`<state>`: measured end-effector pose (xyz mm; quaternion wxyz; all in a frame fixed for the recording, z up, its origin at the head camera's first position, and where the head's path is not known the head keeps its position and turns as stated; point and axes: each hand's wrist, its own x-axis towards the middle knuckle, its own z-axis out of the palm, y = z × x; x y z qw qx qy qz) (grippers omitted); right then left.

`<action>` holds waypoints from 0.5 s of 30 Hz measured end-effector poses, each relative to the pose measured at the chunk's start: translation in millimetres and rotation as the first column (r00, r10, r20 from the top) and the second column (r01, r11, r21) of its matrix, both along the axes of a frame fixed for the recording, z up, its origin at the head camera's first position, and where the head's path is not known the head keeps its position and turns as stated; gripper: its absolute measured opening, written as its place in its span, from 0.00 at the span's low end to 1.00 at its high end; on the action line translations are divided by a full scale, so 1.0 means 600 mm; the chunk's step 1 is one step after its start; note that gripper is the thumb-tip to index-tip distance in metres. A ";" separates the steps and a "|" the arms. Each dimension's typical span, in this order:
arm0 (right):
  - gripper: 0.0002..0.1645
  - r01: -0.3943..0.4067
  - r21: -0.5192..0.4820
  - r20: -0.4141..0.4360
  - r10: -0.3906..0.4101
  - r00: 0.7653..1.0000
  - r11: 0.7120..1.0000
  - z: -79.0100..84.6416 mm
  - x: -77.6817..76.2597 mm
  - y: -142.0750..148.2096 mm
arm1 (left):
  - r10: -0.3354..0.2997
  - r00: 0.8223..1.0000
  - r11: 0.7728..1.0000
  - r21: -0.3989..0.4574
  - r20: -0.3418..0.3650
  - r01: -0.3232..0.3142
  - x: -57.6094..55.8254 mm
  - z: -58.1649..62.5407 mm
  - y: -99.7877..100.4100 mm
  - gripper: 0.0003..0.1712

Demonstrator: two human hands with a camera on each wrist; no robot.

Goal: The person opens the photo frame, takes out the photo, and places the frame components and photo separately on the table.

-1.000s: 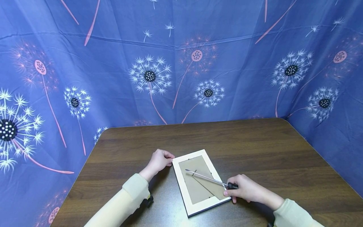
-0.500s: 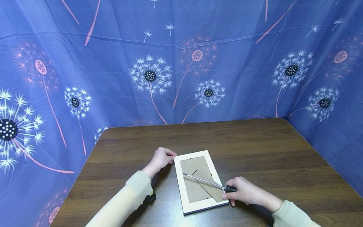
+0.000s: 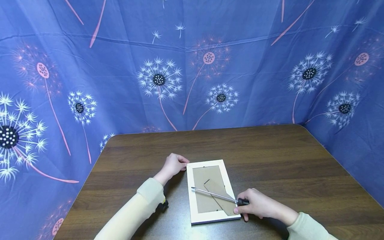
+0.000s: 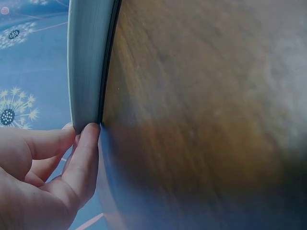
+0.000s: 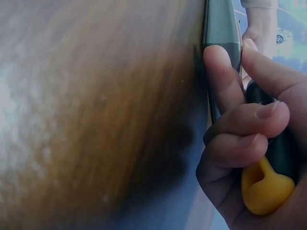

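A picture frame [image 3: 193, 205] with a pale rim lies back side up on the table, its grey-brown backing board [image 3: 205, 205] and angled stand flap [image 3: 226, 205] showing. My left hand [image 3: 173, 165] pinches its far left corner between thumb and fingers; the left wrist view shows the frame's edge [image 4: 88, 62] there. Near the right edge, my right hand [image 3: 256, 201] holds a screwdriver [image 3: 214, 195], its metal shaft slanting above the backing. Thumb and index finger of that hand also grip the frame's near right side. The handle's yellow end [image 5: 268, 189] appears in the right wrist view.
The brown wood-grain table [image 3: 144, 146] has rounded far corners. A blue cloth [image 3: 120, 83] printed with dandelions hangs behind it and along both sides. Something small and dark [image 3: 163, 205] sits under the left wrist.
Both hands have turned the frame clockwise on the table, so its edges stand straighter to me. The left hand went slightly away and right; the screwdriver's tip swung left and nearer.
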<state>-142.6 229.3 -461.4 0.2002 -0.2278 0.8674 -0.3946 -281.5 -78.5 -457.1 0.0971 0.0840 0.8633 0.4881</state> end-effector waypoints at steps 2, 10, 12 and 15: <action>0.16 -0.004 -0.002 0.008 0.004 1.000 1.000 0.001 0.000 -0.001 | 0.003 1.000 1.000 0.013 0.004 -0.003 -0.001 0.000 0.002 0.06; 0.16 -0.025 -0.001 0.025 0.025 0.999 1.000 0.004 0.000 -0.002 | 0.004 1.000 0.999 0.033 0.003 -0.004 -0.007 -0.001 0.010 0.06; 0.16 -0.030 0.001 0.027 0.030 0.999 1.000 0.004 0.000 -0.002 | 0.005 1.000 1.000 0.027 0.000 -0.005 -0.008 0.000 0.011 0.06; 0.16 -0.036 0.000 0.034 0.036 0.999 0.999 0.005 -0.001 -0.003 | 0.009 1.000 1.000 0.025 0.005 -0.010 -0.008 0.001 0.012 0.06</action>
